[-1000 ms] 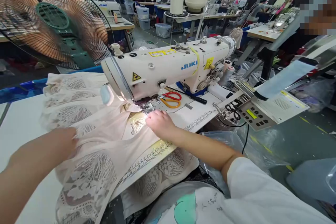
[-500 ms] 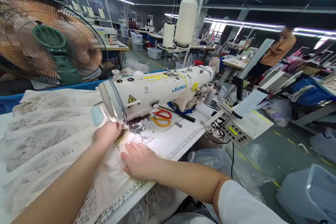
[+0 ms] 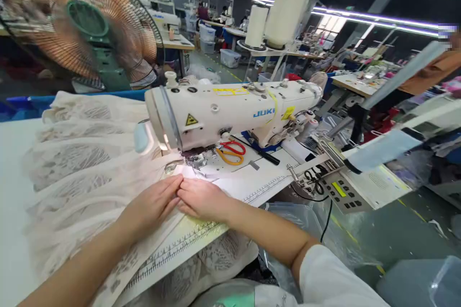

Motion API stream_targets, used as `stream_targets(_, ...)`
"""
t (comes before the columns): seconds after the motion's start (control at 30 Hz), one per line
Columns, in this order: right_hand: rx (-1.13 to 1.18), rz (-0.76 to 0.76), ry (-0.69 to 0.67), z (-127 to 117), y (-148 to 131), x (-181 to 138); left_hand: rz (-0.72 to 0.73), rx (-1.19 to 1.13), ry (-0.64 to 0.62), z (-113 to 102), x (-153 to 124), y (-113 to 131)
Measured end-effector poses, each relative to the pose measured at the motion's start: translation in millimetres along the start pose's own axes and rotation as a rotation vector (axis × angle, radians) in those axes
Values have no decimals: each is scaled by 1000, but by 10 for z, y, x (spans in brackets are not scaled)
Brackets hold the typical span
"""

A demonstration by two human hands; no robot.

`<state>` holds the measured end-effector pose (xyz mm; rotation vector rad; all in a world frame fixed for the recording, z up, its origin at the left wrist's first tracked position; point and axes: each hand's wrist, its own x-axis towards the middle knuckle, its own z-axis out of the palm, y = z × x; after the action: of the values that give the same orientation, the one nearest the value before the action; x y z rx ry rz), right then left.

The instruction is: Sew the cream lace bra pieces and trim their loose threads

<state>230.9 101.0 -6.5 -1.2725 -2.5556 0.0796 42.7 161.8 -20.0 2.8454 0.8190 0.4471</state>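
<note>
My left hand (image 3: 153, 205) and my right hand (image 3: 203, 197) meet in front of the sewing machine's needle area, fingertips touching. Both are closed on the edge of a white lace fabric (image 3: 90, 153), pinching it together. The fabric spreads in gathered folds over the table to the left and runs up to the presser foot. Above it stands a white sewing machine (image 3: 212, 115), its lamp lighting the needle area. The needle itself is hidden behind the machine head and cloth. Scissors with red and orange handles (image 3: 230, 157) lie on the machine bed, right of the needle area.
A black-handled tool (image 3: 268, 157) lies beside the scissors. Printed rulers (image 3: 173, 249) run along the table's front edge. At right are a control panel (image 3: 344, 192) and a metal bracket. Thread cones (image 3: 290, 5) stand behind, and a large fan (image 3: 90, 24) at left. A person (image 3: 437, 69) is far right.
My left hand has moved back from beside the needle toward me and now meets my right hand at the fabric edge. The head view has shifted left and down.
</note>
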Motion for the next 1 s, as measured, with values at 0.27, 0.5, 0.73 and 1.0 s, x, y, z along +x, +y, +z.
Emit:
stream_targets(0.27, 123, 109, 91, 42, -16, -410, -14, 94, -40, -141, 129, 99)
stream_targets(0.5, 157, 88, 74, 66, -25, -402, -35, 119, -91, -137, 154, 70)
stream_targets(0.73, 154, 188, 56, 95, -12, -362, -107, 89, -142, -104, 267, 0)
stream_targets(1.0, 142, 221, 48, 90, -30, -350, -93, 80, -135, -100, 333, -33)
